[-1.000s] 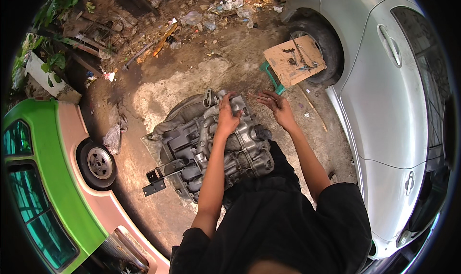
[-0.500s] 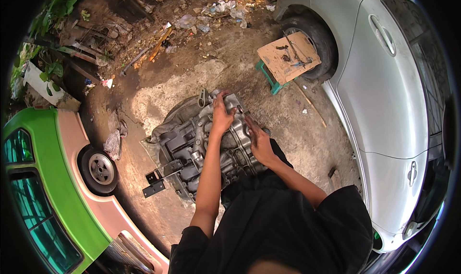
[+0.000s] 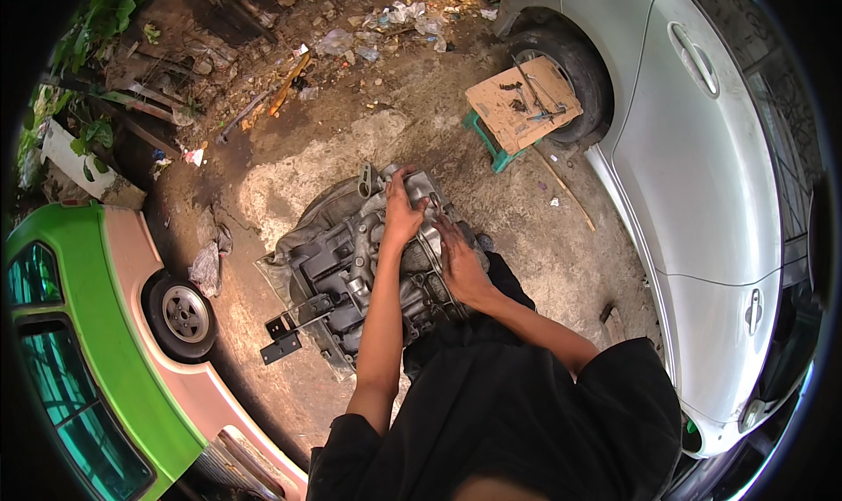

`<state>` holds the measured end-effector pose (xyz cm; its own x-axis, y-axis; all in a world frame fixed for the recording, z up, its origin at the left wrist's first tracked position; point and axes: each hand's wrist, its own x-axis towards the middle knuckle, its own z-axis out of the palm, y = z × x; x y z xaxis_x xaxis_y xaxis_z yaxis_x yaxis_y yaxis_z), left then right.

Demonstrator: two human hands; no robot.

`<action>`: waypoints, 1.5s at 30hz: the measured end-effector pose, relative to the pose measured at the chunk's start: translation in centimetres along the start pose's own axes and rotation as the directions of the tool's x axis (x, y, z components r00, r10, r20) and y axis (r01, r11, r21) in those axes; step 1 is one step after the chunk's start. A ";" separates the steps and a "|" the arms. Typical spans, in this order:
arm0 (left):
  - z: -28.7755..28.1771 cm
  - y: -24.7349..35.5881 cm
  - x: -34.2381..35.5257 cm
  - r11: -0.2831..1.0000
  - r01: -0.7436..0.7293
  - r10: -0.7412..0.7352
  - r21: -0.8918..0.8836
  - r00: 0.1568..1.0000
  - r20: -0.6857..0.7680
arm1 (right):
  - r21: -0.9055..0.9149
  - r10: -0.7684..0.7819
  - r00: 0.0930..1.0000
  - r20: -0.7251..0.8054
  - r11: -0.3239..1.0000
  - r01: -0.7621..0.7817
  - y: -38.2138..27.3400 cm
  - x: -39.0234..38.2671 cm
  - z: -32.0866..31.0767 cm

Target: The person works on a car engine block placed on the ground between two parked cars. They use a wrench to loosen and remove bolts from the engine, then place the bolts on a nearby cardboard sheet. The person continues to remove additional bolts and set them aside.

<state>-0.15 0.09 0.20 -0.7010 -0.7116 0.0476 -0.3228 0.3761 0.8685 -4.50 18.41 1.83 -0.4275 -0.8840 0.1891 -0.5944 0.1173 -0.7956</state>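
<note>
The person is handling the grimy metal engine [image 3: 320,255], which is sitting on the ground [image 3: 298,178] just before the lap. The left hand [image 3: 401,210] is draping over the upper part, thumb apart from the fingers; whether its tips are pinching anything cannot be told. The right hand [image 3: 460,264] is lying over the smooth cover [image 3: 424,187], fingers extended, apparently feeling or steadying it. The next move is probably calling for a firm left brace and careful right fingertips. Compared with one second ago, the right hand is touching metal instead of hovering beside the engine; the left is keeping nearly the same place.
</note>
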 end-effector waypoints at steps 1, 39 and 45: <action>0.0 0.0 0.1 1.000 -0.004 0.004 -0.001 1.000 0.006 | -0.015 -0.023 1.000 0.000 1.000 0.023 0.1 0.1 0.0; 0.3 -1.6 0.1 0.901 -0.043 0.021 -0.433 0.998 -0.055 | -0.275 -0.546 0.835 0.064 0.795 0.541 2.6 12.2 -0.9; -0.1 -0.7 -0.3 0.848 0.181 -0.205 -0.498 0.979 0.007 | -0.244 -0.155 0.985 0.071 0.955 0.168 2.3 18.5 0.9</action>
<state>0.36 -0.04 -0.32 -0.6247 -0.7691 -0.1350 -0.0839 -0.1058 0.9908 -13.23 1.90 2.97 -0.2807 -0.9215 0.2685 -0.8059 0.0744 -0.5874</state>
